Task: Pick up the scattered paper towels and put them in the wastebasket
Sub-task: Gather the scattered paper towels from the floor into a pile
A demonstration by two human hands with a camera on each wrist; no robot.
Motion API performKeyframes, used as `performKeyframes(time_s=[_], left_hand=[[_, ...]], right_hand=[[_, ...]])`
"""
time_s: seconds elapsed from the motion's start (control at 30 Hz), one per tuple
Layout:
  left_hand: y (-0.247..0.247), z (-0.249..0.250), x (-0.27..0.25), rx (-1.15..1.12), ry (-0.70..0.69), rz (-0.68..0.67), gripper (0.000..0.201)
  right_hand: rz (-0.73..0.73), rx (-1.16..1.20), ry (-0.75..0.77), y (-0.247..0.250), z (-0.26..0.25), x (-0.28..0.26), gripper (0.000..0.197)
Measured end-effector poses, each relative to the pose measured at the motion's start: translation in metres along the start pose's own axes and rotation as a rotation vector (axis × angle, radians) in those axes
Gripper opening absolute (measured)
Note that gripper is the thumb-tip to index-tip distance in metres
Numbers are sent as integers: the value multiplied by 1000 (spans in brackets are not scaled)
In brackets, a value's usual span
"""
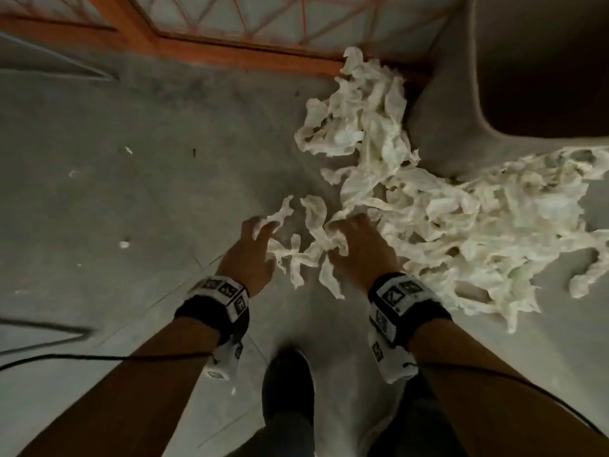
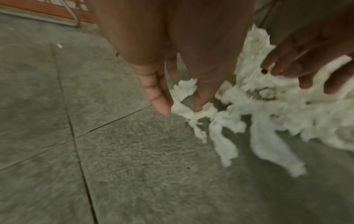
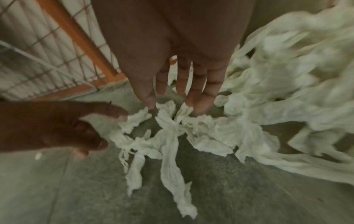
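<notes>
1. White, crumpled paper towels (image 1: 425,209) lay in a loose heap on the grey tiled floor (image 1: 131,192), spreading from the centre towards the right and far side.
2. Just beside the heap, at the far right, stood the wastebasket (image 1: 461,94), its dark opening facing up; some towels touched its wall.
3. Both hands reached down to the near-left fringe of the heap.
4. The left hand (image 1: 252,255) had its fingers spread and only loosely bent, tips touching a thin strand (image 2: 184,109) of towel; in the left wrist view the fingers pointed down at the paper without closing round it.
5. The right hand (image 1: 359,249) was spread over a knot of towels (image 3: 172,125), fingertips (image 3: 201,106) pressing into the paper; whether any of it was actually pinched could not be told.
6. A wooden lattice frame (image 1: 197,44) ran along the far edge.
7. 1 dark shoe (image 1: 288,387) stood near, between the forearms.
</notes>
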State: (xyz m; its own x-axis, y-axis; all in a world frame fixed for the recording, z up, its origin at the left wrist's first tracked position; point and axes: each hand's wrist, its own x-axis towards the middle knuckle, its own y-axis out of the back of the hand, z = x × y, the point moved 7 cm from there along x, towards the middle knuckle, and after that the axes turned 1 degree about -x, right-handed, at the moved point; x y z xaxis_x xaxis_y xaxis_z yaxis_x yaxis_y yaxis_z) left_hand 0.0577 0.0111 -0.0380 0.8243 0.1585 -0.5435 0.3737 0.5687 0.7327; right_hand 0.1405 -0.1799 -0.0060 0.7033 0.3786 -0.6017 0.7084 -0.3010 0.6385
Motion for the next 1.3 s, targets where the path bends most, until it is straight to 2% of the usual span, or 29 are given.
performKeyframes(time_s=[0.07, 0.13, 0.17, 0.23, 0.33, 0.4, 0.53, 0.63, 0.7, 0.8, 0.87, 0.9, 0.97, 1.0, 1.07, 1.17, 1.23, 1.3], left_hand=[[-10, -12, 14, 14, -62, 56, 72], [-23, -24, 26, -10, -132, 67, 58], [-26, -30, 30, -34, -159, 91, 47], [-22, -33, 36, -74, -197, 168, 41], [-5, -27, 41, -225, -242, 292, 35], [14, -10, 50, -320, -287, 333, 37], [65, 51, 70, -354, -403, 470, 38], [84, 89, 97, -318, -366, 545, 32], [78, 106, 121, -219, -321, 533, 35], [50, 113, 158, -47, -210, 357, 50], [40, 107, 167, -15, -167, 297, 33], [40, 105, 164, -43, -181, 307, 23], [44, 101, 148, -116, -251, 339, 17], [47, 100, 136, -145, -283, 357, 18], [56, 95, 111, -185, -302, 381, 21], [68, 80, 80, -253, -312, 426, 17], [76, 70, 67, -336, -303, 460, 8], [84, 69, 64, -358, -282, 464, 8]], right_hand=[[5, -161, 62, -16, -1, 16, 59], [-32, -274, 111, -36, 0, 30, 61], [-34, -301, 113, -41, 2, 37, 57], [26, -306, 127, -44, 6, 47, 41], [110, -145, 177, -41, 13, 50, 21], [147, 13, 149, -33, 21, 46, 12], [240, 267, 31, -14, 44, 28, 21], [369, 395, 22, 5, 53, 19, 26], [431, 469, 18, 17, 54, 15, 23], [451, 508, -14, 32, 51, 15, 16], [456, 460, -59, 39, 50, 22, 20], [456, 417, -68, 43, 48, 26, 21], [493, 336, -13, 54, 37, 35, 14], [526, 300, 41, 61, 30, 41, 15], [557, 207, 64, 74, 20, 53, 45], [486, 85, -66, 85, 21, 77, 78], [410, 57, -118, 84, 29, 92, 80], [377, 67, -145, 85, 39, 98, 70]])
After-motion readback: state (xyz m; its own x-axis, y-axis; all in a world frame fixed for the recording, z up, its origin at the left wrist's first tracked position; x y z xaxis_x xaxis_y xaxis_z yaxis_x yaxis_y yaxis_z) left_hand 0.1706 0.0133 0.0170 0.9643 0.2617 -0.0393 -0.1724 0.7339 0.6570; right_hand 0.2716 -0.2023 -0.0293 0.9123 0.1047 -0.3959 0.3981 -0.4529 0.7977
